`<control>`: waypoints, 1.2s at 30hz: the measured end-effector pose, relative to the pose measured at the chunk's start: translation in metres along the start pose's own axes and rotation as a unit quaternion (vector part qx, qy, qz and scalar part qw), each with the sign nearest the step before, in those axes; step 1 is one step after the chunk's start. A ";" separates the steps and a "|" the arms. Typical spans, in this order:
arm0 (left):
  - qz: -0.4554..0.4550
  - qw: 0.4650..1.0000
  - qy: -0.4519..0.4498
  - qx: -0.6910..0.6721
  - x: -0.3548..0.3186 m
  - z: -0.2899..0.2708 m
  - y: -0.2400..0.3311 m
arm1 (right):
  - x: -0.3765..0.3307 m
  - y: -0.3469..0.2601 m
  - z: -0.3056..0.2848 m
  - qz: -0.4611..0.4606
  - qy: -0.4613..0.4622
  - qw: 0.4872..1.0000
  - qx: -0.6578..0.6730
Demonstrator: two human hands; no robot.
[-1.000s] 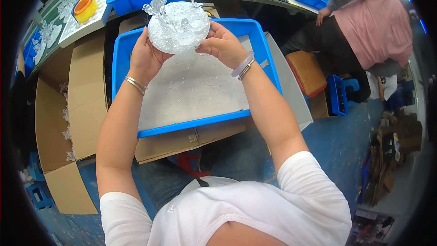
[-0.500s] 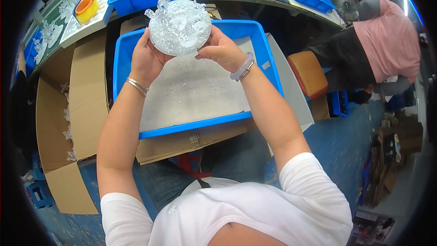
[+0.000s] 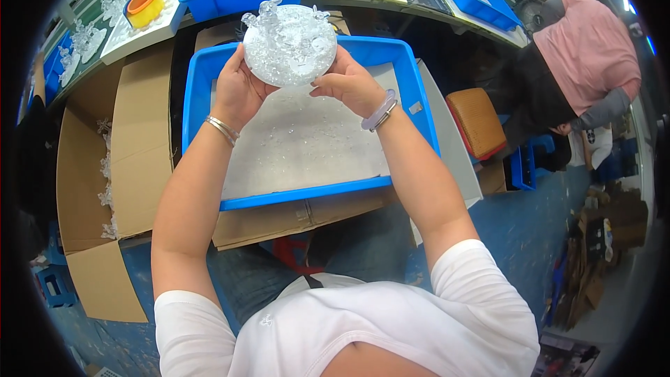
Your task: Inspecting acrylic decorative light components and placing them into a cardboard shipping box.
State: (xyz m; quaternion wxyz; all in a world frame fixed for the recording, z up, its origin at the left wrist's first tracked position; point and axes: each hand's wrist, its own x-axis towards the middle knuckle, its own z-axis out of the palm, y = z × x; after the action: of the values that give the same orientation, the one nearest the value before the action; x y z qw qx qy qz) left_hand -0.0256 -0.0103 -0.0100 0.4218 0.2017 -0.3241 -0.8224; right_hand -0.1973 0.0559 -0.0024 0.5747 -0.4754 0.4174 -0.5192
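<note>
Workshop, blue floor (image 3: 509, 234). Clear round piece (image 3: 296, 52) held at blue tray's (image 3: 307, 193) far edge; left hand (image 3: 239, 91) and right hand (image 3: 357, 89) pinch opposite sides. Possible risk: loosened grip on slick rim drops it, snapping raised sprigs (image 3: 271, 8).

In the upper middle of the frame, the left hand (image 3: 239, 89) and the right hand (image 3: 354, 85) hold a clear round piece (image 3: 293, 52) over a blue tray (image 3: 307, 193); at upper right, a person (image 3: 590, 49) wears pink.
</note>
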 end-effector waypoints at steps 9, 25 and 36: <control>0.000 1.000 -0.012 -0.006 -0.001 0.004 0.000 | 0.002 -0.002 -0.001 0.004 -0.006 1.000 0.022; -0.001 1.000 -0.011 -0.027 -0.003 0.010 -0.007 | -0.003 0.004 -0.004 0.043 0.013 0.998 0.053; -0.005 0.995 -0.092 -0.038 0.015 0.004 -0.005 | 0.001 -0.001 -0.016 0.005 0.021 1.000 -0.004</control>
State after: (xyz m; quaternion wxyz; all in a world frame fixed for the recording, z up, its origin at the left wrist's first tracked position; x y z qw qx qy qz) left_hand -0.0393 -0.0187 -0.0111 0.3932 0.1107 -0.3286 -0.8516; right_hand -0.2127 0.0529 -0.0040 0.5666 -0.4649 0.4338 -0.5240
